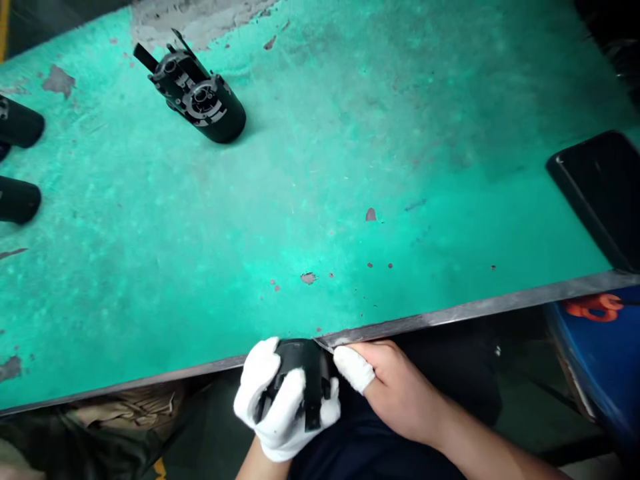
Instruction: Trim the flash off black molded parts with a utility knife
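Observation:
My left hand (285,400), in a white glove, is wrapped round a black cylindrical plastic housing (304,360) at the table's front edge. A long flat tab of the housing points down towards me. My right hand (390,380) is bare apart from a white cover on the thumb. It is closed on a thin pointed blade (324,345), whose tip meets the right side of the housing's rim. The blade's handle is hidden in the hand. Farther back on the green table (320,167) stands a similar black housing (200,93) with prongs and inner fittings.
Two more black cylindrical parts (20,123) lie at the left edge of view. A black tray-like object (600,193) rests at the table's right end. Below it, orange handles (595,307) lie on a blue surface (600,373). Brown cloth (135,410) shows under the table at left.

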{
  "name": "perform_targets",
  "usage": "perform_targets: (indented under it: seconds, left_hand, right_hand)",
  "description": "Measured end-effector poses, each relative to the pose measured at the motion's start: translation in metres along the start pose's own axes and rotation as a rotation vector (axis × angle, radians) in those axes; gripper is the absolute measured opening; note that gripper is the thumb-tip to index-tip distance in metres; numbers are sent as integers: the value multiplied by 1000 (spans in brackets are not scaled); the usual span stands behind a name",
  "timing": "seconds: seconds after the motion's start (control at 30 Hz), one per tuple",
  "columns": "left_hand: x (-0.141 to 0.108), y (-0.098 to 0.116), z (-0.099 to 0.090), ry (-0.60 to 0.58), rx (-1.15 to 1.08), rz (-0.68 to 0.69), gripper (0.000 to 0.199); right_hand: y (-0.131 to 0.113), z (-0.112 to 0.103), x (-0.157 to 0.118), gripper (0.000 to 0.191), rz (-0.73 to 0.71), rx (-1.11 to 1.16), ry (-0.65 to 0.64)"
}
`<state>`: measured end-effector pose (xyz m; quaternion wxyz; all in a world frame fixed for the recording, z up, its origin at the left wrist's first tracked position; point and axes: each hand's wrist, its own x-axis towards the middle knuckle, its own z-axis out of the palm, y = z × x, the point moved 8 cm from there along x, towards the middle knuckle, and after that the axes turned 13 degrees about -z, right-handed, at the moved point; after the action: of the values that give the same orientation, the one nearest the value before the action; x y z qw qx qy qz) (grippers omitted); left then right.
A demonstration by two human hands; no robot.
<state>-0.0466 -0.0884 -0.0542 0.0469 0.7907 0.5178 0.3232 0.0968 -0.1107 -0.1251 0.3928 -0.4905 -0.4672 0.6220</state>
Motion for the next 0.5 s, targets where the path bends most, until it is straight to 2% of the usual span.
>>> perform_targets:
  seconds: [0.17, 0.33, 0.5]
  left_hand:
    - [1, -1, -3, 11, -30, 19, 54]
    - [-2, -2, -2, 18, -6, 46, 54]
    - [-6, -3, -4, 84, 0, 39, 55]
  right_hand:
    - [8, -1, -2, 38, -16, 95, -55]
    - [8, -4, 1, 39, -2, -10, -65]
    - [10, -3, -1, 42, 45, -97, -33]
